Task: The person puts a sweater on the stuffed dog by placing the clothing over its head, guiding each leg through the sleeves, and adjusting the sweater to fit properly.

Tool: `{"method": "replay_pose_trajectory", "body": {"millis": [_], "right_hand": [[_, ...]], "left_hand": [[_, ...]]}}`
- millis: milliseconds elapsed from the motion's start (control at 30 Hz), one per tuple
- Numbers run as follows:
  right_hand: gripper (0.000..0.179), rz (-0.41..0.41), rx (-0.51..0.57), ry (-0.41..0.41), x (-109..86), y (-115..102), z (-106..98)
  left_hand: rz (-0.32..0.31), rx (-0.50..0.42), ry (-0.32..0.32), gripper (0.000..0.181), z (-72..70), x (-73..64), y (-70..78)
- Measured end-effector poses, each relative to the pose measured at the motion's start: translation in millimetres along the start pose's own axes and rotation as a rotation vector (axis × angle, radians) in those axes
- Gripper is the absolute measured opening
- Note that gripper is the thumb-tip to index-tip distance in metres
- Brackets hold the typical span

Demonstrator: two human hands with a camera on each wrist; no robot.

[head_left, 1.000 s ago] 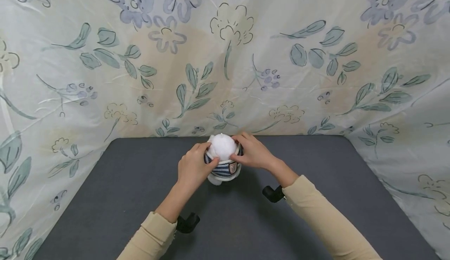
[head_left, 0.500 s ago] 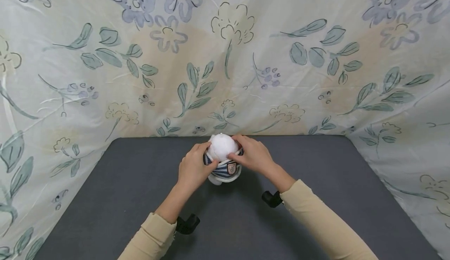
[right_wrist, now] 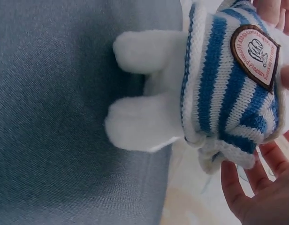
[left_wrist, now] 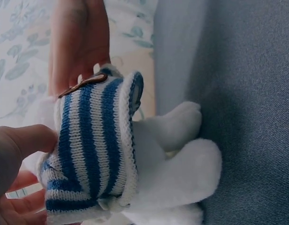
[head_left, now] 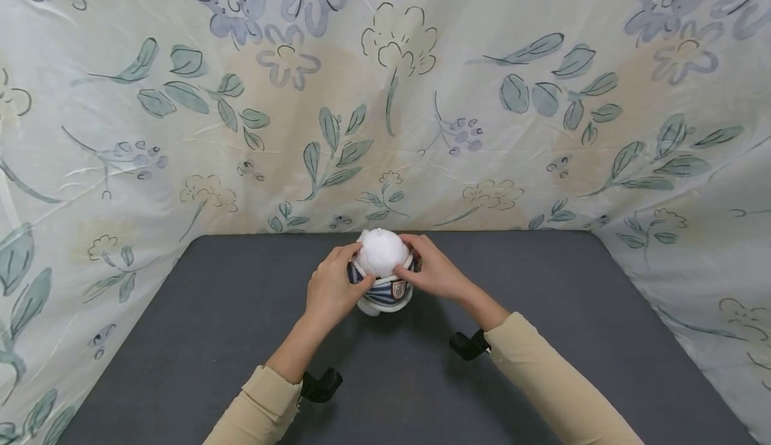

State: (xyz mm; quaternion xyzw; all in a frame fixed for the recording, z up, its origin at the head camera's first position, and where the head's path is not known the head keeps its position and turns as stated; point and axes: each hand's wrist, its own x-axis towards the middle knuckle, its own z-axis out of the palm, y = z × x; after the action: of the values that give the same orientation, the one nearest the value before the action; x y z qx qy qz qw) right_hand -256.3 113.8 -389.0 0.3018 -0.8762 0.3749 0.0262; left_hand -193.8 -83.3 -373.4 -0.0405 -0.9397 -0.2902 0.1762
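Observation:
A white plush toy stands near the table's back edge, dressed in a blue-and-white striped knitted sweater. My left hand grips the sweater at one side, its thumb at the collar edge. From the other side my right hand holds the collar between thumb and fingers. A brown-edged patch is sewn on the sweater's front. Below the hem, the toy's stubby legs reach down to the table surface. The far-side fingers are partly hidden behind the toy in the head view.
The dark grey table stretches out around the toy. A flower-printed cloth hangs right behind its back edge and along both sides. Black wrist mounts stick out under both sleeves.
The toy and my left hand stay almost where they were. My right thumb shifts slightly along the collar, and the right wrist sits a touch lower than a second ago.

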Motion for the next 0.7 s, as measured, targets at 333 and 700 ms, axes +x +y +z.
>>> {"method": "replay_pose_trajectory", "body": {"millis": [333, 700], "right_hand": [[0.064, -0.069, 0.038, -0.012, -7.3, 3, 6], [0.053, 0.047, 0.135, 0.161, -14.5, -3, 20]], "left_hand": [[-0.005, -0.023, -0.02, 0.058, -0.5, 0.1, -2.1], [0.01, -0.062, -0.058, 0.059, -7.0, 3.3, -3.2]]}}
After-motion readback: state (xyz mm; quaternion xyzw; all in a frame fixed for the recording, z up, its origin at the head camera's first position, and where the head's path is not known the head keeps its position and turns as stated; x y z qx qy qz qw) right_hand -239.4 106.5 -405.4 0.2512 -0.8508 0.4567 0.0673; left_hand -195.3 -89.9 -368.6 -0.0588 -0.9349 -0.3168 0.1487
